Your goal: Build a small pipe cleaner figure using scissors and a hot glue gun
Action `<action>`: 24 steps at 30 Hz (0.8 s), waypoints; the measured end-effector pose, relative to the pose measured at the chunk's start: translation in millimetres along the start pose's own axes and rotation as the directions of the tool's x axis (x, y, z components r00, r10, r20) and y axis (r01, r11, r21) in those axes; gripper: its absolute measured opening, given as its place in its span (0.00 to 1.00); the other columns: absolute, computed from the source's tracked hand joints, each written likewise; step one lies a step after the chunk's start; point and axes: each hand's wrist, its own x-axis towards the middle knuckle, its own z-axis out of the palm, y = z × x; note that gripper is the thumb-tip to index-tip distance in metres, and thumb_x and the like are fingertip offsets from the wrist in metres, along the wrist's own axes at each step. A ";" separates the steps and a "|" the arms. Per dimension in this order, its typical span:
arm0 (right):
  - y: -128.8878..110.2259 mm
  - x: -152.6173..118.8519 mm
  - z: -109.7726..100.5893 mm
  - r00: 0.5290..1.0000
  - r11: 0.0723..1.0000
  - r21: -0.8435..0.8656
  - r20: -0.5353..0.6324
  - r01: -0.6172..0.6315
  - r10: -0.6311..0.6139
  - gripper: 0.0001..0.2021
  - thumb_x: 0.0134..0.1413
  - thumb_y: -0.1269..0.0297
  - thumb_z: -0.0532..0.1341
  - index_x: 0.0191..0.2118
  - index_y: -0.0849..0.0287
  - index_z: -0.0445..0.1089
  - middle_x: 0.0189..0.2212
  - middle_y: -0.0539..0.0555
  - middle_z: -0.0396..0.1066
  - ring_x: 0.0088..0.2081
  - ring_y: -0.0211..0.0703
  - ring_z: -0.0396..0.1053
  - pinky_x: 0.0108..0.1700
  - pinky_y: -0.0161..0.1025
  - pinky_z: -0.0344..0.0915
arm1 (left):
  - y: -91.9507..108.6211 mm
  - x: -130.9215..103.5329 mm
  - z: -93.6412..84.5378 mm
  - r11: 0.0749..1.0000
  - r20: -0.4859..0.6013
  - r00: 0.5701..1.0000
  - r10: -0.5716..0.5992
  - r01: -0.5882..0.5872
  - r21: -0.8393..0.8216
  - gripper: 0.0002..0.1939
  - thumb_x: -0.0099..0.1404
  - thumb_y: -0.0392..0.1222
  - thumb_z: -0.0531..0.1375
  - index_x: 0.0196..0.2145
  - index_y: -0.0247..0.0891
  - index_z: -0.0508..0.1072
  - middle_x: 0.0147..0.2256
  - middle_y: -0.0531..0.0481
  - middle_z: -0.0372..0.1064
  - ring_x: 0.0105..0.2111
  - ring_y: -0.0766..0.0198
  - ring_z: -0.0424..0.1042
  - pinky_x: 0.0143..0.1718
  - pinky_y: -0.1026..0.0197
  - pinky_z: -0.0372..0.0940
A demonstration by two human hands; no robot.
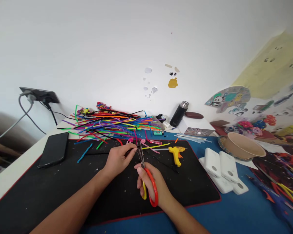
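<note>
Between the fingertips of my left hand [119, 158] is a black pipe cleaner [97, 153], its long tail running left over the mat. My right hand [153, 182] grips scissors [154, 190] with one red and one yellow handle loop. The scissor blades [140, 152] point away from me, parted, with the tip of the black strand at or between them; the exact contact is too small to tell. A pink curled piece [143, 142] lies just beyond the blades. To the right rests a yellow glue gun [176, 154].
Many coloured pipe cleaners [112, 123] are heaped along the wall. On the black mat [185, 185] lie a phone [54, 149] and a blue twisted piece [84, 153]. Further right are white power banks [219, 165], a bowl [246, 144], a black flask [179, 113] and a lighter [158, 133].
</note>
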 end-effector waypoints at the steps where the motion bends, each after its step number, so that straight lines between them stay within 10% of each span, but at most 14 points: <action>1: -0.3 0.2 -0.3 1.000 1.000 -0.005 0.002 0.001 -0.001 0.30 0.63 0.31 0.59 0.45 0.59 0.70 0.21 0.45 0.69 0.15 0.34 0.64 0.18 0.30 0.59 | 0.0 -0.1 0.0 1.000 0.000 1.000 0.006 -0.006 0.003 0.10 0.76 0.45 0.59 0.41 0.43 0.80 0.33 0.52 0.83 0.29 0.63 0.81 0.32 0.64 0.68; 24: -8.1 4.9 3.2 0.998 0.996 -0.073 -0.037 -0.058 0.055 0.28 0.64 0.32 0.59 0.41 0.57 0.69 0.18 0.43 0.66 0.14 0.34 0.63 0.16 0.29 0.58 | -4.9 -3.5 1.2 0.999 0.043 0.999 -0.013 0.012 0.036 0.09 0.75 0.45 0.60 0.42 0.42 0.80 0.33 0.51 0.83 0.27 0.63 0.80 0.31 0.65 0.68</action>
